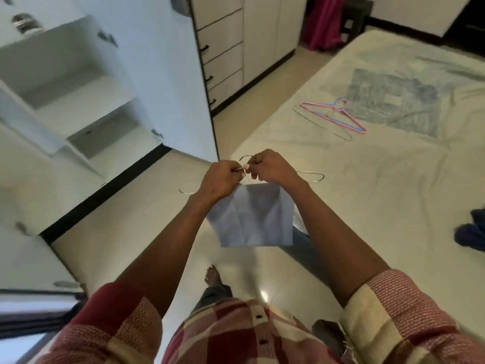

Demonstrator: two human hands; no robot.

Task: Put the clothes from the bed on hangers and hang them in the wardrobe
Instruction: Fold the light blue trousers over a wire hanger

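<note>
While both arms reach forward over the floor [147,214], the left hand [219,179] and right hand [273,166] meet at the neck of a wire hanger [313,177]. Fingers of each are curled and pinching the wire just under its hook; hanger ends stick out on either side. A pale blue cloth [252,216] hangs folded over the hanger's bottom bar, dangling between the forearms.

Bed [367,193] on the right: cream sheet with a blue-grey printed patch. On it lie a pink hanger [333,116] stacked over a blue one, and just beside them a bare wire hanger [322,124]. Dark blue garment [469,232] at the bed's right edge, partly cut off.

Wardrobe [78,88] at left, door open, white shelves showing. Drawer unit [223,59] with dark handles beyond it. Magenta fabric [325,19] hangs in the far corner. Bare foot [212,274] visible below the cloth.
</note>
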